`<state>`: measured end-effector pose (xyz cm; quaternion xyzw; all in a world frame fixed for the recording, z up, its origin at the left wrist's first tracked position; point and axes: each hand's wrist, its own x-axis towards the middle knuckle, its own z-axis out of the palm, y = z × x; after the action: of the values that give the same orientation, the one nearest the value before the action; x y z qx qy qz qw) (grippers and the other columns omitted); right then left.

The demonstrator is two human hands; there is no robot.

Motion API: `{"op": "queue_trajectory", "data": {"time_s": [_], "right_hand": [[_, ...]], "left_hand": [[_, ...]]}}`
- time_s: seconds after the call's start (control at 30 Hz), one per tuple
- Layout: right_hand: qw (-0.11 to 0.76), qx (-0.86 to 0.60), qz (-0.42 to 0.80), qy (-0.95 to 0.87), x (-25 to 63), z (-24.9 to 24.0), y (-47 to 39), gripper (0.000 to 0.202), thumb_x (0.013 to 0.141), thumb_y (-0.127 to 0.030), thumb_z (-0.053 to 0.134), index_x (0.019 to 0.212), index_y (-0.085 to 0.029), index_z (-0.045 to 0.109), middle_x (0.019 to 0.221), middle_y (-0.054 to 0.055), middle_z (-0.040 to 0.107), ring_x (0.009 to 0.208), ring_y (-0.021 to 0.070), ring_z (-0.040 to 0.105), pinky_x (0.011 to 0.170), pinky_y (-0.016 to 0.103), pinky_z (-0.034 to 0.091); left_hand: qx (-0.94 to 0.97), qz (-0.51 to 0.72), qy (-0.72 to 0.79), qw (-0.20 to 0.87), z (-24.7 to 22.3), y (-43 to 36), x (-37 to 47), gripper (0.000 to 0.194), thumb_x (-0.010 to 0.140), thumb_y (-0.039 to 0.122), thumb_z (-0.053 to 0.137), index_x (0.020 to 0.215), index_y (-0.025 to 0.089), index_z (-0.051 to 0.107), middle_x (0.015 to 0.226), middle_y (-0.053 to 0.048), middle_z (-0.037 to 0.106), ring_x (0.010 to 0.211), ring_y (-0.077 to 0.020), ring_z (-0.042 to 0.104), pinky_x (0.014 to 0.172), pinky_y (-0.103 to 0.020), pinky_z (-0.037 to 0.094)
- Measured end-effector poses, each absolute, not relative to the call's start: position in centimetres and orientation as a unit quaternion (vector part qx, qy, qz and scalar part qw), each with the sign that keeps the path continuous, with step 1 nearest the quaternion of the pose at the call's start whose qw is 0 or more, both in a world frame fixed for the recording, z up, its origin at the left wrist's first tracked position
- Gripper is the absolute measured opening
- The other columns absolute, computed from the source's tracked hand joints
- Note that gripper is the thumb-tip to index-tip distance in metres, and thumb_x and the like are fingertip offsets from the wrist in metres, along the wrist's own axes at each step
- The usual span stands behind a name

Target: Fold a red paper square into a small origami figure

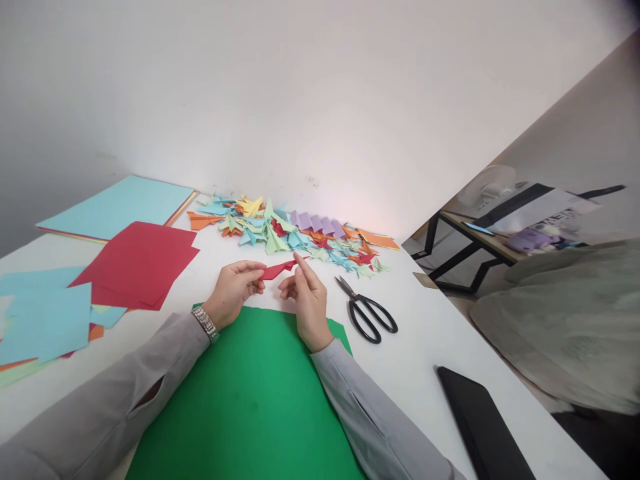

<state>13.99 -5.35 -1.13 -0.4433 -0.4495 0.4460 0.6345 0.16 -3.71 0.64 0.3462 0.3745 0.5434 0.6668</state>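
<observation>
A small piece of folded red paper (277, 270) is held up just above the far edge of a green sheet (240, 393). My left hand (235, 287) pinches its left end between thumb and fingers. At its narrower, creased right end are the thumb and index finger of my right hand (309, 297), closed around the tip. The right hand's other fingers curl beneath. Behind both hands lies a heap of folded paper pieces (275, 230) in several colours, many with pointed shapes. Black-handled scissors (367, 310) rest to the right of my right hand, blades pointing away.
Red paper sheets (140, 267) and loose blue sheets (50, 320) lie at the left, before a stack of large paper (120, 207). A black tablet-like device (485, 420) is near the table's right edge. The white wall (300, 100) borders the back; another desk (480, 240) stands beyond.
</observation>
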Motion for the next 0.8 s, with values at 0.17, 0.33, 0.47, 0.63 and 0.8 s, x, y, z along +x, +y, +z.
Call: {"op": "queue_trajectory", "data": {"time_s": [0.17, 0.33, 0.47, 0.63, 0.8], "right_hand": [[0.668, -0.482, 0.399, -0.404, 14.53, -1.47, -4.74, 0.048, 0.078, -0.040, 0.059, 0.120, -0.017, 0.059, 0.067, -0.002, 0.061, 0.056, 0.0108, 0.054, 0.051, 0.024, 0.043], [0.659, -0.481, 0.410, -0.408, 14.55, -1.64, -4.57, 0.033, 0.073, -0.037, 0.064, 0.098, -0.016, 0.066, 0.072, 0.001, 0.065, 0.061, 0.0128, 0.058, 0.053, 0.026, 0.045], [0.662, -0.462, 0.450, -0.381, 14.50, -1.67, -4.53, 0.032, 0.070, -0.035, 0.066, 0.095, -0.015, 0.066, 0.069, 0.001, 0.066, 0.058, 0.0125, 0.058, 0.054, 0.027, 0.046], [0.663, -0.451, 0.470, -0.369, 14.46, -1.57, -4.57, 0.032, 0.066, -0.031, 0.068, 0.093, -0.015, 0.066, 0.070, 0.001, 0.068, 0.056, 0.0125, 0.058, 0.056, 0.028, 0.046], [0.651, -0.449, 0.486, -0.372, 14.27, -1.44, -4.68, 0.033, 0.062, -0.025, 0.068, 0.094, -0.016, 0.066, 0.072, 0.002, 0.070, 0.057, 0.0134, 0.060, 0.056, 0.028, 0.047]], "left_hand": [[0.358, 0.532, 0.381, 0.666, 0.56, -3.71, 0.22, 0.018, 0.059, 0.016, 0.074, 0.074, 0.009, 0.066, 0.053, -0.001, 0.059, 0.049, -0.0098, 0.054, 0.053, -0.024, 0.043], [0.367, 0.538, 0.358, 0.669, 0.65, -3.81, 0.23, 0.028, 0.063, 0.030, 0.076, 0.080, 0.010, 0.066, 0.061, -0.002, 0.062, 0.052, -0.0113, 0.057, 0.053, -0.026, 0.044], [0.396, 0.530, 0.360, 0.658, 0.97, -4.16, 0.25, 0.042, 0.061, 0.031, 0.080, 0.094, 0.011, 0.064, 0.063, 0.000, 0.063, 0.054, -0.0109, 0.057, 0.055, -0.026, 0.047], [0.459, 0.516, 0.380, 0.615, 0.85, -4.42, 0.38, 0.053, 0.051, 0.020, 0.084, 0.099, 0.011, 0.063, 0.073, 0.000, 0.066, 0.056, -0.0098, 0.058, 0.059, -0.027, 0.050], [0.460, 0.522, 0.392, 0.602, 0.60, -4.23, 0.44, 0.040, 0.055, 0.017, 0.078, 0.093, 0.012, 0.065, 0.069, 0.000, 0.065, 0.055, -0.0110, 0.060, 0.060, -0.028, 0.052]]}}
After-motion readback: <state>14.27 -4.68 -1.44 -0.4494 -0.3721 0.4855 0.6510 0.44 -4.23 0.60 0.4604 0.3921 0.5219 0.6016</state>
